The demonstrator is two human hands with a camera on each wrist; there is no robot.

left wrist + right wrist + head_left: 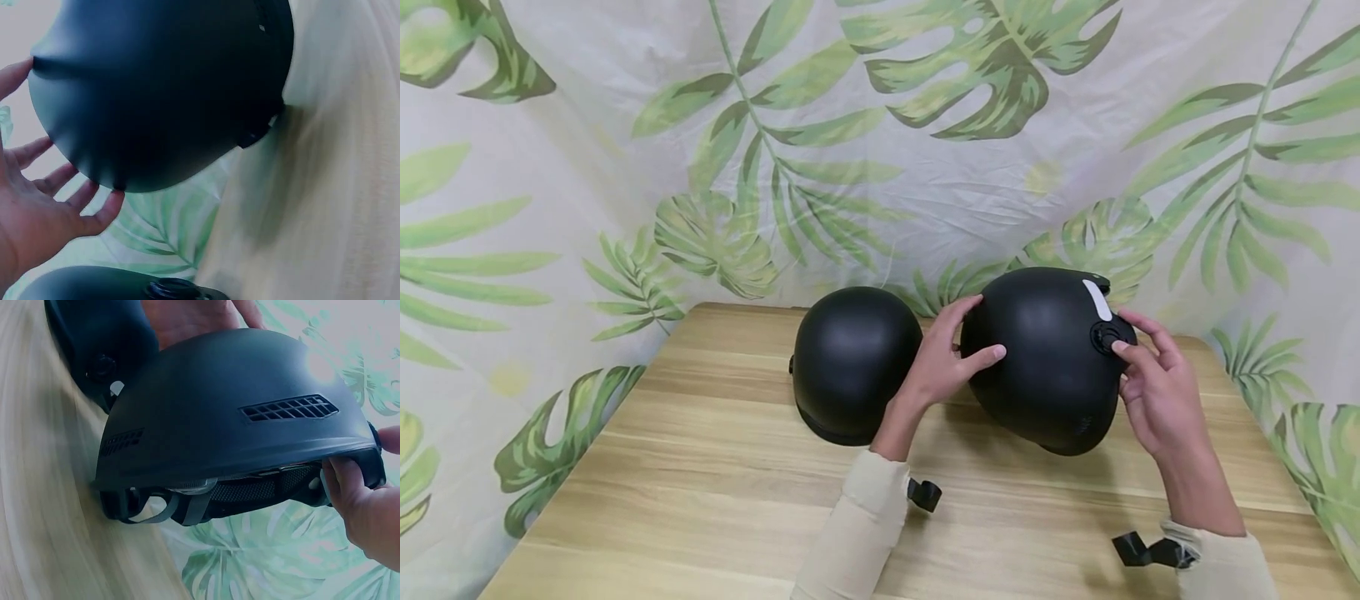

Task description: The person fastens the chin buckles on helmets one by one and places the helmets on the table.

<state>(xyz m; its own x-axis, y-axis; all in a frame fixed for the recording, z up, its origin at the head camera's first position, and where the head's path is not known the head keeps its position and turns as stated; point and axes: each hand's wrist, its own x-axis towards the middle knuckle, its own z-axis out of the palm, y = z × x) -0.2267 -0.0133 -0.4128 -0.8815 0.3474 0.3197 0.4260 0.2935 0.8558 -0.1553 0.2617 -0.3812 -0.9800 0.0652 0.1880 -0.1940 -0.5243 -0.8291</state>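
Observation:
A matte black helmet (pixel 1037 367) with a round side knob (pixel 1107 337) and a white strip (pixel 1097 300) is held tilted over the table by both hands. My left hand (pixel 936 367) has its fingers spread, fingertips touching the smooth shell. At the opposite side, my right hand (pixel 1165 400) pinches the rim near the knob, some fingers tucked inside. The right wrist view shows a mesh vent (pixel 290 408) above the brim and a strap (pixel 199 507) under it. Just left of my left hand, a second black helmet (pixel 850 358) sits dome up.
Both helmets are over a wooden table (pixel 700 483). A leaf-patterned cloth (pixel 820 150) hangs behind it. Black straps dangle at both wrists, one by the left sleeve (pixel 857 529) and another by the right sleeve (pixel 1221 562).

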